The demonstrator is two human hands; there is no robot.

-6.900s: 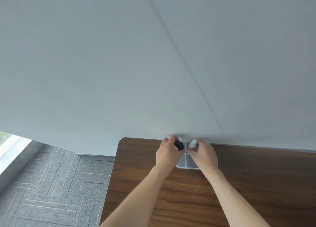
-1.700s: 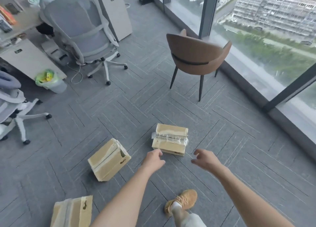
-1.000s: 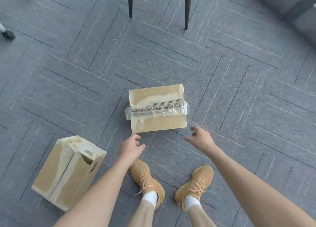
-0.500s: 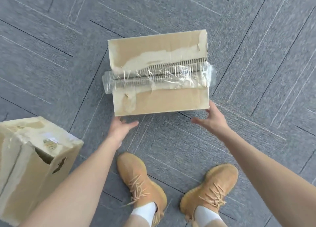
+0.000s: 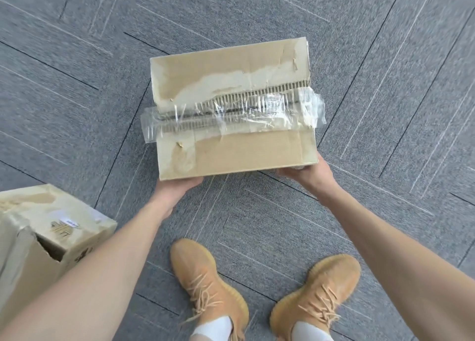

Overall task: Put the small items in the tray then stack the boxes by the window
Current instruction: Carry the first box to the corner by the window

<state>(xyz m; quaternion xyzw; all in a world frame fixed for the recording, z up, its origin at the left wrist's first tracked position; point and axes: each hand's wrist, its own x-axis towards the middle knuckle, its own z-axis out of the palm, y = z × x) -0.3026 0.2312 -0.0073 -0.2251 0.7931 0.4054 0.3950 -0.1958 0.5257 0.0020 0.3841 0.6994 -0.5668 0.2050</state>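
Observation:
A tan cardboard box with torn paper and loose clear tape across its top sits in the middle of the view over the grey carpet. My left hand grips its near left bottom corner, fingers tucked under the edge. My right hand holds the near right bottom corner the same way. A second cardboard box, torn at one edge, stands at the lower left beside my left forearm. The tray and the window are out of view.
Grey carpet tiles cover the floor all around. My two tan shoes stand just below the held box.
My hands went from hovering near the box's front edge to gripping its two near corners. The box now looks larger and closer to the camera.

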